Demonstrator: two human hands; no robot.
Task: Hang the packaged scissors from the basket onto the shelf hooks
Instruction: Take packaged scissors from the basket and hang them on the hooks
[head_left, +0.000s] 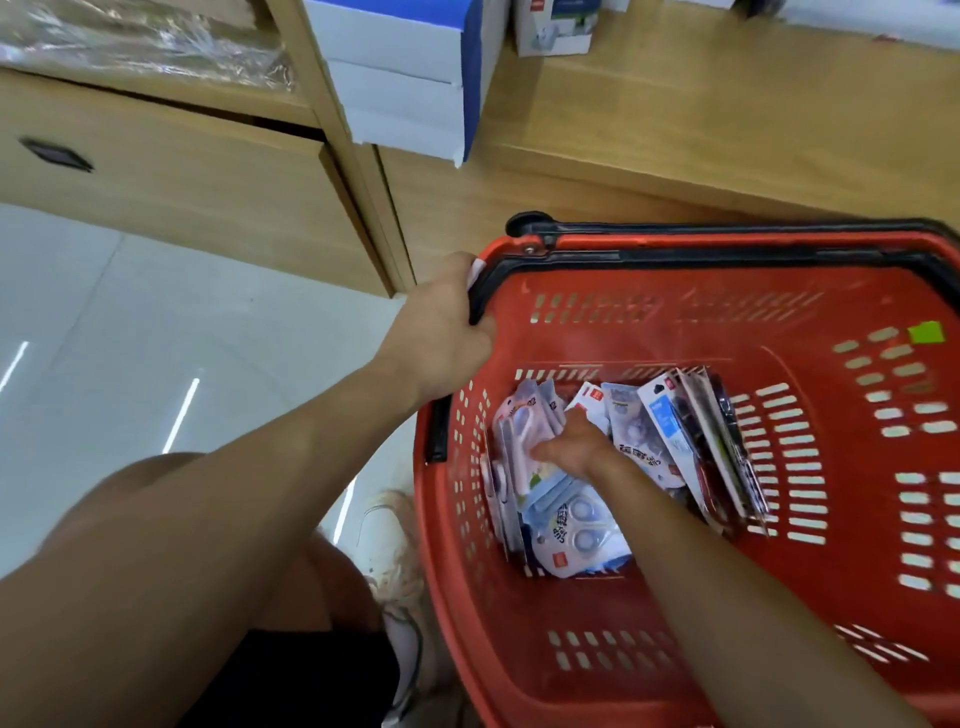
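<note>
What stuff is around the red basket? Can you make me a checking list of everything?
Surface: pale shiny floor beside the basket.
Job's things: packaged scissors heaped in the bottom of the basket; no shelf hooks in view.
Clutter: darker packs standing on edge to the right of the heap; green sticker on the basket wall.
Hands: left hand grips the basket's rim corner; right hand is down among the packs, fingers hidden, so the grasp is unclear.
Cables: nothing seen.
Surroundings: wooden drawer unit, white-and-blue boxes, a pale shoe.
</note>
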